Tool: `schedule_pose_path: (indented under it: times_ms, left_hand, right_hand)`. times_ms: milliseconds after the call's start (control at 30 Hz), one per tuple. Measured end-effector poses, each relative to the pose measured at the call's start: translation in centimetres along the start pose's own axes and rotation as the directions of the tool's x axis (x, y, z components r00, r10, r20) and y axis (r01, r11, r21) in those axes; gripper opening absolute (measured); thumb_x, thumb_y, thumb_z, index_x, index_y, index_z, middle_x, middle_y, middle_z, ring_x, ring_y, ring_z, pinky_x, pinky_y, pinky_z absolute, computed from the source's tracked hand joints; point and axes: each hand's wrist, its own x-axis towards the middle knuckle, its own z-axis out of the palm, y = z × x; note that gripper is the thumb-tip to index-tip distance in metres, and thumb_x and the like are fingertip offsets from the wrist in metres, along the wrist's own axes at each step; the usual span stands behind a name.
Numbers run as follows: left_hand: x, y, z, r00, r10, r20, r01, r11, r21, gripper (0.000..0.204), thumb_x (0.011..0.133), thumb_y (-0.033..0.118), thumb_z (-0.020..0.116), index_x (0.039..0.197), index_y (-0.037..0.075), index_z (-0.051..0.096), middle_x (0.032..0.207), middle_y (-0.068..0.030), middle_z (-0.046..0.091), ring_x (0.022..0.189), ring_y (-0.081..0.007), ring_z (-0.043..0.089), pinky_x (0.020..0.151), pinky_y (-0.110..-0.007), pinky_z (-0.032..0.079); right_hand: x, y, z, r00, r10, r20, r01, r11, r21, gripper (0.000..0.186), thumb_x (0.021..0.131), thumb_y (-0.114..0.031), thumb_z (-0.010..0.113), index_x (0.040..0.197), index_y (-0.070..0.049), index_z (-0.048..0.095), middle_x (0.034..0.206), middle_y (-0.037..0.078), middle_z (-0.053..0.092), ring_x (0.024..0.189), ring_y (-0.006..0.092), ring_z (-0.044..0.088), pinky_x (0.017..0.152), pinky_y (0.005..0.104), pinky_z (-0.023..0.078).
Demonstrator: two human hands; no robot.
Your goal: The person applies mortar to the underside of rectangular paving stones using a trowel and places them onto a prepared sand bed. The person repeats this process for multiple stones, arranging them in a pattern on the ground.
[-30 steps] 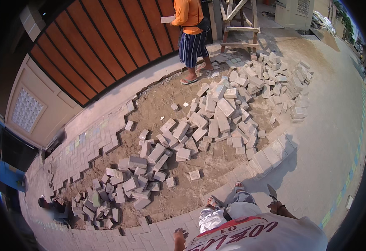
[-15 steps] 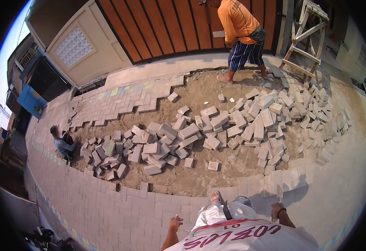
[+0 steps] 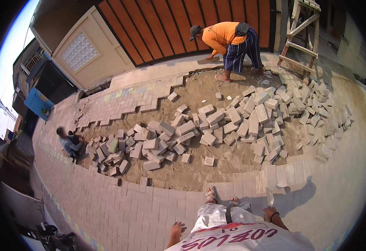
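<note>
My right hand, with a dark band at its wrist, is closed around what looks like a small trowel, its pale blade pointing away from me. Beyond the blade, a short row of pavers stands at the edge of the laid paving. My left hand hangs low beside my white shirt, fingers loosely apart and holding nothing. Ahead of my sandalled feet lies a long heap of loose grey paving blocks on bare sand.
A co-worker in orange bends by the slatted gate, holding a flat board. Another person crouches at the heap's left end. A wooden trestle stands far right. Stepped paving edges border the sand.
The co-worker in orange has bent lower and brought the flat board down to the ledge by the gate. Both my feet now show. My right hand still holds the trowel, slightly further left.
</note>
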Motion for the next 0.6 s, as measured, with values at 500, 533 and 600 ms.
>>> schedule_pose_path:
  times_ms: [500,533,600]
  left_hand:
    - [0.5,-7.6,0.1,1.000,0.003,-0.026,-0.005,0.996,-0.086,0.035,0.098,0.023,0.052,0.127,0.005,0.048,0.099,-0.0145,0.068,0.072,-0.0309,0.070,0.059,-0.039,0.052]
    - [1.2,-7.9,-0.1,1.000,0.010,-0.017,-0.011,0.995,-0.098,0.035,0.098,0.023,0.052,0.127,0.005,0.047,0.098,-0.0142,0.068,0.072,-0.0311,0.070,0.059,-0.039,0.052]
    - [0.3,-8.3,-0.8,1.000,0.016,-0.012,-0.018,0.992,-0.129,0.035,0.098,0.023,0.052,0.128,0.005,0.046,0.095,-0.0134,0.068,0.070,-0.0309,0.070,0.058,-0.040,0.052]
  right_hand:
    - [-0.3,6.4,-5.3,0.986,-0.041,0.165,0.147,0.693,-0.706,0.047,0.082,-0.034,0.064,0.120,-0.006,0.063,0.117,0.016,0.065,0.101,0.0305,0.065,0.086,0.0427,0.053]
    - [0.0,4.7,-5.2,0.999,-0.009,0.049,0.032,0.872,-0.489,0.045,0.083,-0.030,0.065,0.116,-0.001,0.063,0.106,0.018,0.067,0.091,0.0302,0.067,0.079,0.0425,0.055]
    - [0.0,0.3,-4.8,0.962,0.233,-0.142,-0.213,0.967,0.143,0.039,0.083,-0.025,0.067,0.107,0.006,0.064,0.090,0.020,0.069,0.072,0.0305,0.069,0.066,0.0441,0.057]
